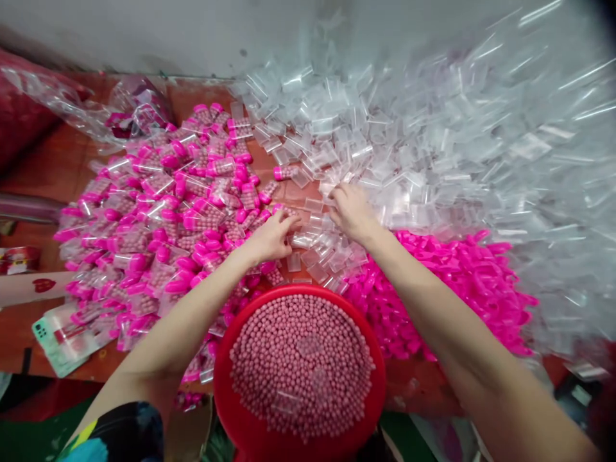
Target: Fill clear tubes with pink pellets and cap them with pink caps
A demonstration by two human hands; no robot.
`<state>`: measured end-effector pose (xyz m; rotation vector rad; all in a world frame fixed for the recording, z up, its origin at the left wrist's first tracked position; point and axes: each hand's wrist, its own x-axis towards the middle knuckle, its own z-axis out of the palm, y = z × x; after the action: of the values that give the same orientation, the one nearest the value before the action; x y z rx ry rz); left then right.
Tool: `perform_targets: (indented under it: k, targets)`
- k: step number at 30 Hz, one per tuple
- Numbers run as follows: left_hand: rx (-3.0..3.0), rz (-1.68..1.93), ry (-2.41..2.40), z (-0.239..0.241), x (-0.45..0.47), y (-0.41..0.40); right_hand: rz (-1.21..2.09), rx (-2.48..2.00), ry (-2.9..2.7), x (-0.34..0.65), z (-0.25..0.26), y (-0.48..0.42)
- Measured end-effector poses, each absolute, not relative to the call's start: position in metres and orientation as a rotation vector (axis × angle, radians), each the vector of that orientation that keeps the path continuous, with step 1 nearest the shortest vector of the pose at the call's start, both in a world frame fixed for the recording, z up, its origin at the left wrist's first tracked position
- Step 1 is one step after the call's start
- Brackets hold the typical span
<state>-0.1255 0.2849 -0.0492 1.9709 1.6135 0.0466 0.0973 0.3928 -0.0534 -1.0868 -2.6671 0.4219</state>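
Note:
My left hand (276, 236) is closed, its fingers curled at the right edge of a heap of bead-filled clear containers with pink caps (158, 212). Whatever its fingertips hold is too small to make out. Just to the right, my right hand (353, 208) has its fingers bent down and closed on a small clear plastic container (328, 187) at the edge of a large pile of empty clear containers (385, 154). Between and below the hands lie loose clear containers (325, 256). A red tub (222, 359) full of pink beads (303, 359) stands in front of me.
Bright pink plastic caps (447, 289) are heaped under my right forearm. A phone in a pale green case (67, 340) lies at the left table edge. Clear plastic bags (142, 106) and a red sack (29, 109) are at the back left, before a pale wall (192, 38).

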Motion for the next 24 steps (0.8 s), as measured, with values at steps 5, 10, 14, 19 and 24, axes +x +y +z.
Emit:
perform_targets:
  k: [5, 10, 14, 19, 24]
  targets:
    - [2.066, -0.055, 1.68, -0.059, -0.087, 0.278, 0.832, -1.141, -2.062, 0.14, -0.024, 0.343]
    - [2.151, -0.047, 1.666, -0.061, -0.066, 0.285, 1.324, -1.147, -1.883, 0.163, 0.021, 0.239]
    - [2.148, -0.021, 1.745, -0.065, -0.056, 0.287, 1.407, -0.892, -2.13, 0.153, 0.029, 0.18]
    - [2.019, 0.052, 1.774, -0.07, -0.063, 0.287, 0.944, -1.279, -2.187, 0.167, 0.004, 0.201]
    - [2.073, 0.027, 1.518, -0.061, -0.092, 0.271, 0.676, -1.459, -2.711, 0.179, -0.025, 0.246]
